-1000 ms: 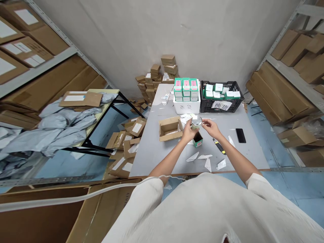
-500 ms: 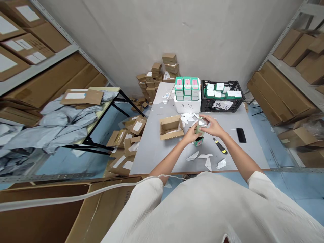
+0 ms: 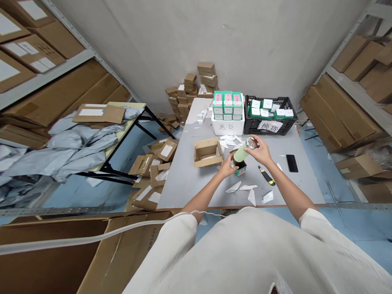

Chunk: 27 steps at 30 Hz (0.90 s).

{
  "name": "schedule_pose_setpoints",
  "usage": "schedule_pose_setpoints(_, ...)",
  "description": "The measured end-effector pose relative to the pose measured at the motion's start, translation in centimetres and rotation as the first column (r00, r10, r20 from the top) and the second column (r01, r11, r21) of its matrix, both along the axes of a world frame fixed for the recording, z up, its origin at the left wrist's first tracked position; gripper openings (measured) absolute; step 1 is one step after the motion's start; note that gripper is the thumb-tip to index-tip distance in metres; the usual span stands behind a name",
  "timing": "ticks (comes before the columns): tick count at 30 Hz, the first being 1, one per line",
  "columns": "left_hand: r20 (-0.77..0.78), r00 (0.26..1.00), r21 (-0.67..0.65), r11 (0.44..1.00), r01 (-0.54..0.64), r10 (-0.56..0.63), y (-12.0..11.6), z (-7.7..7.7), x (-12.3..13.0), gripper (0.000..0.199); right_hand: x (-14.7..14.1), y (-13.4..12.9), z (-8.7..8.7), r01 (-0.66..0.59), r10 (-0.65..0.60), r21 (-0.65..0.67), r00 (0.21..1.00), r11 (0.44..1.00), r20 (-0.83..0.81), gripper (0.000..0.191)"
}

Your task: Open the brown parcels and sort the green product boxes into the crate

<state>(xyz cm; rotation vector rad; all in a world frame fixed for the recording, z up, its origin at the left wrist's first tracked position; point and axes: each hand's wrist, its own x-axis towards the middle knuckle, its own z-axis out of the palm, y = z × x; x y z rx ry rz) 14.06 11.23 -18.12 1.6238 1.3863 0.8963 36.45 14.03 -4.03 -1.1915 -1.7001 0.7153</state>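
Note:
My right hand (image 3: pixel 260 152) grips the silver top of a pale green cylinder (image 3: pixel 240 154), which leans over a small green box (image 3: pixel 240 168). The cylinder's lower end is at the box's open top. My left hand (image 3: pixel 227 166) is closed around the left side of that box. To their left stands an open brown carton (image 3: pixel 208 153). White paper scraps (image 3: pixel 233 187) lie in front of the box, and a black and yellow cutter (image 3: pixel 266 176) lies to its right.
Behind my hands stand a white bin (image 3: pixel 228 127) with green and pink boxes and a black crate (image 3: pixel 283 128) with green boxes. A phone (image 3: pixel 292 163) lies at the right. Cartons (image 3: pixel 150 196) are piled left of the table (image 3: pixel 180 179).
The cylinder has tilted, its silver top moving up and right with my right hand, and more of its green body shows. My left hand has moved slightly down and left onto the box.

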Motion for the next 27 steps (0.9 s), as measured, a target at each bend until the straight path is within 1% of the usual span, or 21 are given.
schedule_pose_setpoints(4, 0.052, 0.999, -0.027, 1.0, 0.015, -0.014, 0.0, -0.8, -0.4, 0.089, -0.3, 0.0, -1.5, 0.023, -0.023, -0.051, 1.0, 0.998, -0.005, 0.072)
schedule_pose_setpoints(8, 0.071, 0.996, -0.042, 0.997, 0.063, -0.06, 0.0, -0.9, -0.9, 0.097, -0.1, -0.2, -2.5, 0.026, -0.024, -0.062, 0.999, 0.998, 0.031, 0.071)
schedule_pose_setpoints(12, 0.075, 0.995, -0.059, 0.996, 0.071, -0.067, -0.2, -0.7, -0.8, 0.099, 0.3, -0.6, -3.3, -0.011, 0.017, -0.047, 0.993, 0.999, 0.116, 0.07)
schedule_pose_setpoints(15, 0.083, 0.994, -0.076, 0.994, 0.074, -0.067, -0.3, -0.6, -0.5, 0.095, 0.5, -0.7, -4.5, -0.087, 0.096, -0.053, 0.974, 0.995, 0.203, 0.07)
schedule_pose_setpoints(18, 0.059, 0.994, -0.067, 0.994, 0.092, -0.088, -0.3, -0.6, -0.1, 0.092, 0.3, -0.8, -6.2, -0.194, 0.209, -0.078, 0.925, 0.978, 0.318, 0.069)
schedule_pose_setpoints(20, 0.035, 0.994, -0.05, 0.993, 0.104, -0.103, -0.3, -0.7, 0.1, 0.091, 0.0, -0.9, -7.4, -0.227, 0.25, -0.104, 0.876, 0.968, 0.414, 0.07)
schedule_pose_setpoints(22, 0.033, 0.993, -0.03, 0.993, 0.118, -0.117, -0.4, -0.7, 0.3, 0.088, -0.3, -1.1, -8.7, -0.206, 0.247, -0.137, 0.814, 0.969, 0.526, 0.07)
schedule_pose_setpoints(24, 0.043, 0.99, -0.005, 0.991, 0.134, -0.134, -0.6, -0.8, 0.5, 0.085, -0.6, -1.3, -9.8, -0.159, 0.225, -0.161, 0.741, 0.974, 0.633, 0.067)
schedule_pose_setpoints(27, 0.073, 0.991, 0.049, 0.993, 0.108, -0.112, -0.7, -1.1, 0.5, 0.085, -0.9, -1.4, -11.1, -0.087, 0.171, -0.152, 0.665, 0.984, 0.727, 0.061)
